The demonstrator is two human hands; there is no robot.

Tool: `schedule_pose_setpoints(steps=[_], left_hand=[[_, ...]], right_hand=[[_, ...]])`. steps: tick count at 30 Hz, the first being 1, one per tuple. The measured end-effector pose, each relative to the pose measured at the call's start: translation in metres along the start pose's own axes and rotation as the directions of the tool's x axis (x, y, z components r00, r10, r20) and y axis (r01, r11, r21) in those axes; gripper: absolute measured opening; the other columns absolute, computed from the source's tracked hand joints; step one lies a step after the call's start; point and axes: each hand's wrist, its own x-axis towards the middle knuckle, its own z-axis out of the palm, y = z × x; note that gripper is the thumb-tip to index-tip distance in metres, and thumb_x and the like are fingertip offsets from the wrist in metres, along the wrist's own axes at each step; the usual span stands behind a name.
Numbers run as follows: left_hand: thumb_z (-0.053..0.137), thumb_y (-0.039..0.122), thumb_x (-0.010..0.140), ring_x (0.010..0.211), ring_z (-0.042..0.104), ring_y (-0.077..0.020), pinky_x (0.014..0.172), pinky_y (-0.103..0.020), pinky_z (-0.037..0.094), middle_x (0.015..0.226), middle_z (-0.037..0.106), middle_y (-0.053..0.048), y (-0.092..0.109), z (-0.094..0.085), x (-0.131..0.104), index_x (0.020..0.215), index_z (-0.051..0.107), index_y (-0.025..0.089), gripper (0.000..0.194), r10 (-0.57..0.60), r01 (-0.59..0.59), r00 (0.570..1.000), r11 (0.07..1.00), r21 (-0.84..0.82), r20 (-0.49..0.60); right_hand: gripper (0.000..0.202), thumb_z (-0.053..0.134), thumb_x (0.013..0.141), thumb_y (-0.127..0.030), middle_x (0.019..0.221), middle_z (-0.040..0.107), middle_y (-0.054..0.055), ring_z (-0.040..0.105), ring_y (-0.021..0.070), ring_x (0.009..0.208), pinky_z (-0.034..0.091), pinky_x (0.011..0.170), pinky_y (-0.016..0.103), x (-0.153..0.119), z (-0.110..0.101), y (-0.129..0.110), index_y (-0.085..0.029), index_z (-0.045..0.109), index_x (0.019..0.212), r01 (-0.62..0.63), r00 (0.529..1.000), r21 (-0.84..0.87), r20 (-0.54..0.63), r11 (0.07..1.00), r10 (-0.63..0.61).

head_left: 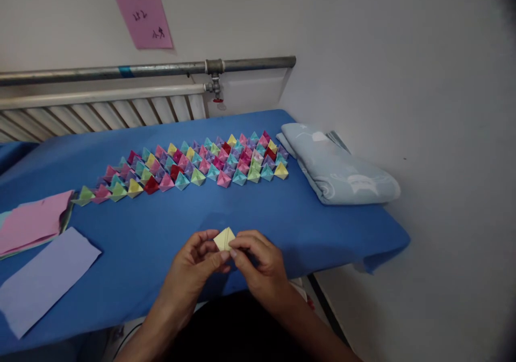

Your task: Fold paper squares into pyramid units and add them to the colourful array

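A small pale yellow piece of folded paper (224, 238) is held up between my two hands near the front edge of the blue-covered surface (149, 249). It is a diamond shape with a fold line across its face. My left hand (196, 258) pinches it from the left, thumb along the lower edge. From the right, my right hand (260, 260) grips its lower right side with thumb and fingers. Beyond the hands, several rows of folded paper boats (197, 177) stand close together in many colours.
On the left lie a stack of pink paper (36, 219) and a purple sheet (48, 279). A folded light blue blanket (342, 166) rests at the right, by the wall. Behind are a radiator (100, 112), a metal pipe (169, 67) and a pink note (143, 18).
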Motion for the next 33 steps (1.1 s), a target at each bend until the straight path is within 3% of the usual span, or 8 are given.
schedule_pose_setpoints(steps=[2,5,9,12,16,22,26,33], left_hand=[[0.082,0.03,0.06,0.066,0.064,-0.0109,0.065,-0.025,0.055,0.074,0.064,0.005,-0.001,-0.002,0.001,0.104,0.058,0.017,0.052,0.022,-0.022,1.0,0.999,0.033,0.002],[0.082,0.03,0.058,0.066,0.066,-0.013,0.062,-0.026,0.055,0.073,0.065,0.003,-0.001,-0.002,0.0,0.101,0.059,0.017,0.05,0.039,-0.038,0.999,0.996,0.077,-0.009],[0.081,0.032,0.057,0.064,0.067,-0.0145,0.06,-0.026,0.055,0.07,0.065,0.003,-0.002,0.0,-0.002,0.095,0.06,0.016,0.047,0.036,-0.036,0.999,0.994,0.099,0.003],[0.081,0.032,0.058,0.063,0.066,-0.014,0.059,-0.026,0.054,0.068,0.064,0.003,-0.007,-0.001,-0.001,0.094,0.061,0.016,0.044,0.024,-0.028,0.999,0.993,0.118,0.035],[0.08,0.033,0.062,0.062,0.065,-0.0129,0.058,-0.025,0.053,0.069,0.064,0.003,-0.013,-0.002,0.001,0.094,0.062,0.017,0.04,0.024,-0.034,0.997,0.99,0.134,0.077],[0.073,0.038,0.071,0.063,0.062,-0.0117,0.062,-0.025,0.051,0.066,0.063,0.002,-0.002,-0.002,-0.002,0.075,0.062,0.017,0.024,-0.056,0.008,0.978,0.973,0.229,0.203],[0.068,0.042,0.077,0.056,0.057,-0.0105,0.06,-0.024,0.048,0.06,0.062,0.001,0.002,-0.005,-0.003,0.065,0.059,0.017,0.029,-0.114,0.031,0.96,0.95,0.31,0.254],[0.067,0.049,0.074,0.053,0.054,-0.0102,0.056,-0.024,0.045,0.06,0.06,0.001,0.004,-0.004,-0.002,0.068,0.061,0.017,0.034,-0.138,0.041,0.951,0.943,0.33,0.276]], right_hand=[[0.01,0.058,0.082,-0.019,0.082,0.066,0.001,0.062,0.013,0.072,0.052,0.067,0.026,-0.001,0.002,0.001,-0.021,0.063,0.09,-0.133,0.991,0.084,0.014,0.988,0.132],[0.019,0.06,0.079,-0.023,0.081,0.065,0.0,0.061,0.0119,0.067,0.051,0.062,0.024,0.002,0.002,0.0,-0.021,0.059,0.097,-0.368,0.929,0.27,0.079,0.89,0.36],[0.015,0.061,0.079,-0.029,0.075,0.064,-0.002,0.06,0.0109,0.067,0.048,0.065,0.022,0.008,-0.001,-0.004,-0.02,0.062,0.09,-0.487,0.873,0.326,0.221,0.81,0.436],[0.014,0.061,0.079,-0.032,0.069,0.061,-0.004,0.056,0.0096,0.063,0.044,0.061,0.021,0.008,-0.002,-0.005,-0.019,0.064,0.082,-0.517,0.854,0.307,0.253,0.799,0.455],[0.017,0.059,0.08,-0.033,0.061,0.054,-0.005,0.047,0.0082,0.057,0.038,0.055,0.02,0.005,-0.002,-0.003,-0.018,0.062,0.072,-0.519,0.854,0.253,0.203,0.817,0.479],[0.02,0.057,0.081,-0.034,0.058,0.05,-0.005,0.044,0.0081,0.054,0.036,0.052,0.019,0.007,-0.002,-0.002,-0.018,0.058,0.068,-0.533,0.846,0.229,0.18,0.815,0.503],[0.022,0.054,0.083,-0.035,0.058,0.05,-0.005,0.046,0.0087,0.056,0.038,0.052,0.019,0.008,-0.002,-0.003,-0.019,0.058,0.069,-0.518,0.851,0.21,0.22,0.829,0.476],[0.024,0.053,0.085,-0.032,0.057,0.046,-0.005,0.042,0.0086,0.054,0.036,0.05,0.018,0.007,-0.003,-0.001,-0.019,0.056,0.065,-0.495,0.865,0.203,0.199,0.845,0.46]])
